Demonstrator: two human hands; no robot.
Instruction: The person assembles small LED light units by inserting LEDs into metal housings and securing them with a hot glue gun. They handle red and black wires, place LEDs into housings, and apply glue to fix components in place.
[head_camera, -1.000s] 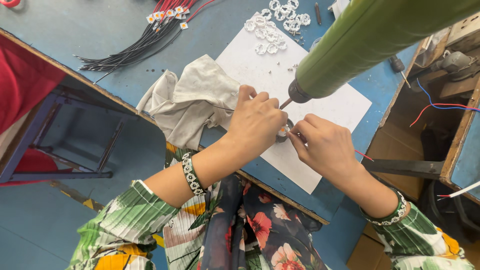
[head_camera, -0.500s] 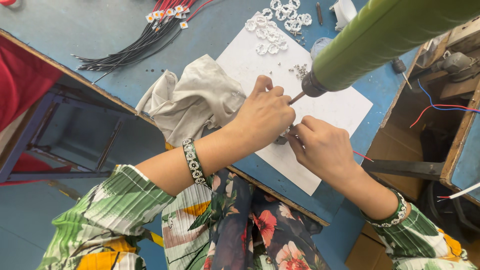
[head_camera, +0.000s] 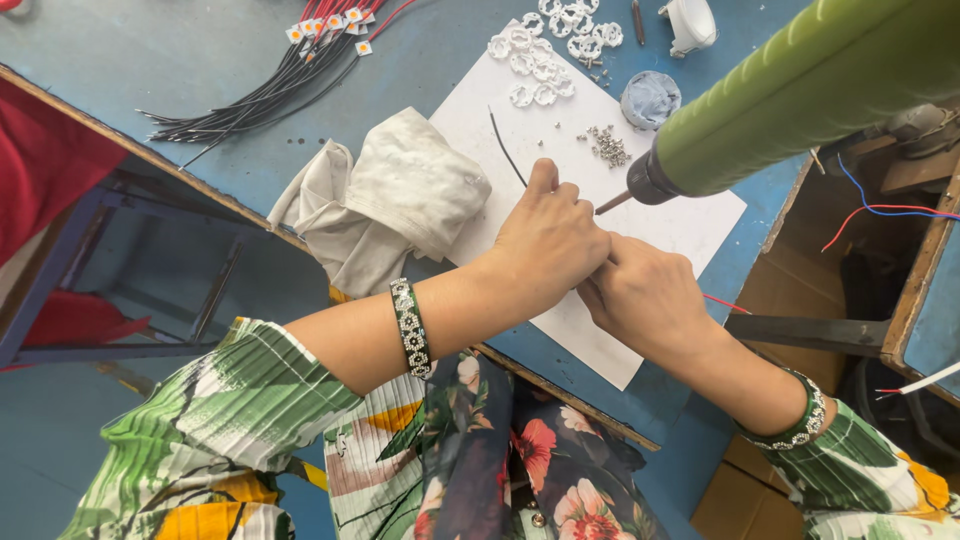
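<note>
On white sheet (head_camera: 560, 150), both hands pressed together, left (head_camera: 548, 240), right (head_camera: 640, 300), fingers curled, held item hidden, green screwdriver (head_camera: 800, 90) tip just above.

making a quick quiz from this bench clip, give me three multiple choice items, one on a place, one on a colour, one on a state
1. Where does the crumpled cloth lie?
A. left of the white sheet
B. on the pile of screws
C. under the bundle of wires

2. What colour is the body of the hanging screwdriver?
A. red
B. green
C. black

3. How are the left hand and right hand placed?
A. far apart
B. both on the cloth
C. close together over the white sheet

Answers: 1 A, the cloth sits beside the sheet's left edge. 2 B, its barrel is green. 3 C, the hands meet just below the screwdriver's tip.
</note>
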